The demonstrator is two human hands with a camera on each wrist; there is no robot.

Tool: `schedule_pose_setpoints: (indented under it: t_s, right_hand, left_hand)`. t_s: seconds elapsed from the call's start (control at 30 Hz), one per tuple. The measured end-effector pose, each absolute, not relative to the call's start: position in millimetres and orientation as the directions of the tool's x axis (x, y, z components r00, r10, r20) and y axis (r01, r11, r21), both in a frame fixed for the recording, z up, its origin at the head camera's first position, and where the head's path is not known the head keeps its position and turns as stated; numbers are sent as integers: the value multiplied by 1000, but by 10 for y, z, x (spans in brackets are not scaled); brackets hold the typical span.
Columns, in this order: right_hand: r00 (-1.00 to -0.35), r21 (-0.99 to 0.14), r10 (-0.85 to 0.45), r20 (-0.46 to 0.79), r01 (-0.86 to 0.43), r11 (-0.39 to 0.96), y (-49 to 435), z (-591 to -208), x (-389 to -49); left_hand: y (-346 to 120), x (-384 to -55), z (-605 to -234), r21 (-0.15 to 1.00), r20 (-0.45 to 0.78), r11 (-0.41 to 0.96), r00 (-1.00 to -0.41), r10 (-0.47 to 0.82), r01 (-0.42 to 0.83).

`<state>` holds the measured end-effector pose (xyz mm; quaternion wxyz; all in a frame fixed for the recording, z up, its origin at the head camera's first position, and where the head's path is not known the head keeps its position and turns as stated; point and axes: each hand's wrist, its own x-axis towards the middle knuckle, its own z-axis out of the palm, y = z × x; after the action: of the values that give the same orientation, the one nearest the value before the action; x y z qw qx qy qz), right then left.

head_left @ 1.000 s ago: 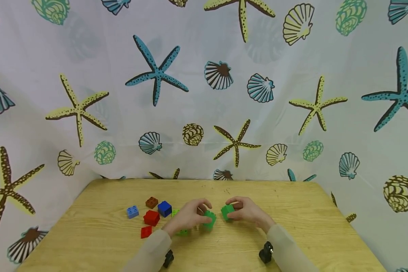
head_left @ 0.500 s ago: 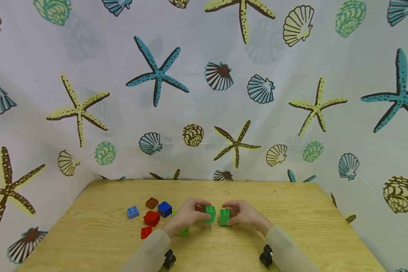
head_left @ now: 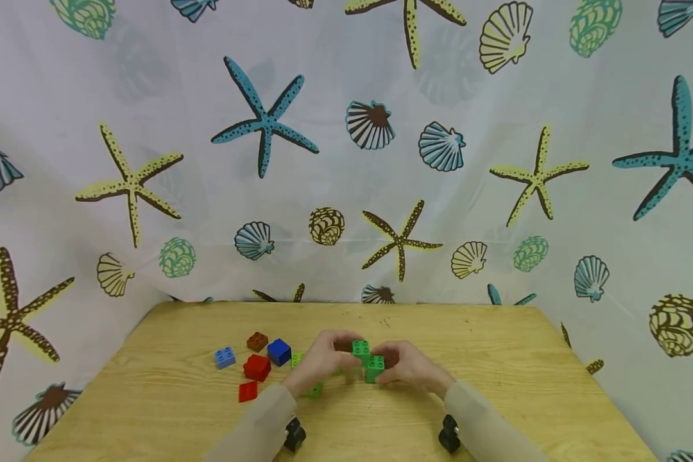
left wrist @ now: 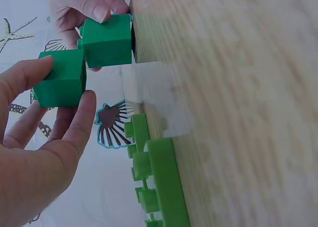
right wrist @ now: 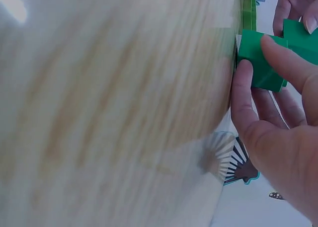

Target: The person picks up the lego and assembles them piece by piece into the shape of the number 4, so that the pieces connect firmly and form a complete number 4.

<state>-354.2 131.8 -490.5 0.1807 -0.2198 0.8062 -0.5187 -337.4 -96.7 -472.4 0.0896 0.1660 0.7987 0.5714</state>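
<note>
My left hand (head_left: 325, 359) pinches a green toy building block (head_left: 360, 350) between thumb and fingers, raised off the table. Facing it, my right hand (head_left: 410, 364) grips another green building block (head_left: 375, 369), lower and nearer to me. In the left wrist view, the left block (left wrist: 60, 78) sits higher above the tabletop than the right block (left wrist: 107, 40), and their corners meet or nearly meet; whether they touch I cannot tell. Studs point up on both. Lime-green bricks (head_left: 314, 389) lie beside and partly behind my left hand and wrist.
Left of my hands on the wooden table (head_left: 496, 385) lie a dark blue block (head_left: 279, 351), a red block (head_left: 256, 367), a flat red brick (head_left: 248, 391), a brown brick (head_left: 257, 341) and a light blue brick (head_left: 224, 357). A patterned curtain (head_left: 323, 179) hangs behind.
Both hands have brought their green blocks closer together. The left block has turned stud side up and risen slightly; the right block has moved left, now overlapping it in view.
</note>
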Motion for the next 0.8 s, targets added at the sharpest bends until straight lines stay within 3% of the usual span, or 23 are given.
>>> schedule_pose_setpoints:
  t_s: [0.47,0.8]
  right_hand:
    - [-836,-941,-541,-85,-111,319,1361,-4889,-3540]
    - [-829,-948,-551,-93,-95,303,1332,-4900,-3546]
  left_hand:
    - [-883,-3362,-4673,931,124,257,-888,443,258]
    - [-827,-3377,-4735,928,118,271,-893,434,254]
